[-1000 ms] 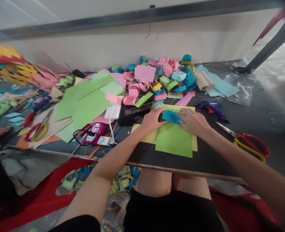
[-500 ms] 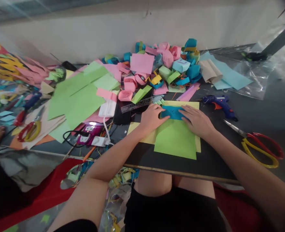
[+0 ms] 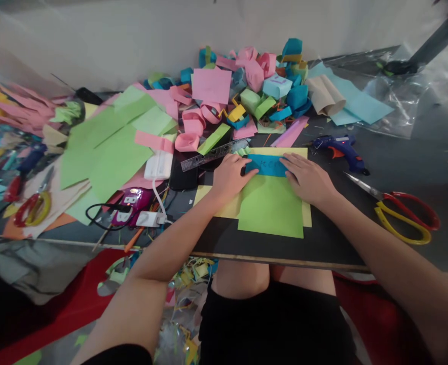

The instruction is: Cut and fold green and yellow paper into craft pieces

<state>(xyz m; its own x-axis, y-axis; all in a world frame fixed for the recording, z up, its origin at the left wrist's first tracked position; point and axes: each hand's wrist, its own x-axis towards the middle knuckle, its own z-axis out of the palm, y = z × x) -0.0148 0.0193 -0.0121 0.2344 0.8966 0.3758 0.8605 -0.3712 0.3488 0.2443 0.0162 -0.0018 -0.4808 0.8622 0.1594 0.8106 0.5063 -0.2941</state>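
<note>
A blue strip of paper with dark handwritten marks lies across the top of a light green sheet. Beneath the green one, a pale yellow sheet shows at the edges. My left hand rests at the strip's left end, thumb and bent fingers apart, fingertips touching the paper. On the right end lies my right hand, its fingers stretched out flat and covering that end. Neither hand visibly pinches the strip.
Scissors and a blue glue gun lie to the right. A clear ruler, phone, white charger and purple power socket are left. Behind stand piled folded paper pieces; green sheets spread farther left.
The view has shifted slightly, so the table sits higher and further left in the picture. Both hands stay at the blue strip's ends; its handwritten marks show more clearly now.
</note>
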